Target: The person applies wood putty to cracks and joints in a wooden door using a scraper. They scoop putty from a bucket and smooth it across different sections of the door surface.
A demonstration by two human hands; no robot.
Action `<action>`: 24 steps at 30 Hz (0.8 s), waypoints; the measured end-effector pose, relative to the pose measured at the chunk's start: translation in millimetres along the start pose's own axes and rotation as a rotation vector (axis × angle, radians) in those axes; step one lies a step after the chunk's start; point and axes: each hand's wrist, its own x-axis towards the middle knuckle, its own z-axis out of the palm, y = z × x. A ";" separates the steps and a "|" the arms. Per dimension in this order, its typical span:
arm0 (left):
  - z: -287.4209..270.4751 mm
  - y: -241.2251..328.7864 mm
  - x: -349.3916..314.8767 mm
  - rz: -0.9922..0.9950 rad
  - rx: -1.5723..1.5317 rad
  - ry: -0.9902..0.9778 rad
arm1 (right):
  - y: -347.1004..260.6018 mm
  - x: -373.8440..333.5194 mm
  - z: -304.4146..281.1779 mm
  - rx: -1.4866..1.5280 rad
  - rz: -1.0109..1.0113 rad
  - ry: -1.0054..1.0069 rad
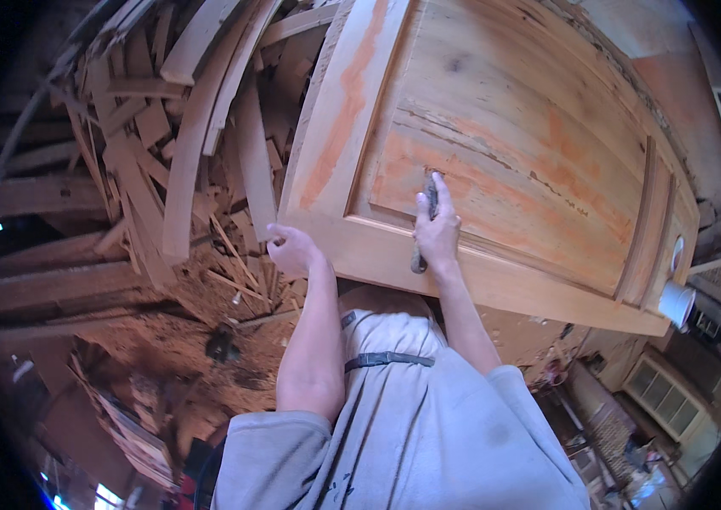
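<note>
A wooden panelled door (496, 153) lies flat in front of me, with orange filler smeared over its panel and frame. My right hand (438, 236) is over the near left part of the panel. It grips a thin, dark putty knife (419, 259), whose lower end sticks out below the palm. The index finger stretches along the tool toward a small dark flaw in the wood. Just off the door's near left corner is my left hand (294, 252), its fingers loosely curled with a gap between them. Nothing shows in it.
A heap of wood offcuts and long boards (186, 161) is piled left of the door. Sawdust (165, 348) covers the ground below it. A white cup-like container (675, 303) is at the door's right end. A pale louvred frame (664, 397) lies at lower right.
</note>
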 end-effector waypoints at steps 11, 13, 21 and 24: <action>-2.4 4.0 1.0 -0.122 0.009 -0.047 | -36.4 -3.2 70.8 0.002 -0.126 0.144; -2.3 4.9 1.4 -0.136 0.060 -0.028 | -35.8 -2.5 81.4 -0.004 -0.135 0.177; -7.9 8.5 -4.1 -0.154 -0.050 -0.117 | -35.4 10.0 93.5 -0.124 -0.118 0.248; 9.5 -11.2 16.0 -0.095 -0.101 -0.008 | -38.6 3.7 98.3 -0.173 -0.099 0.234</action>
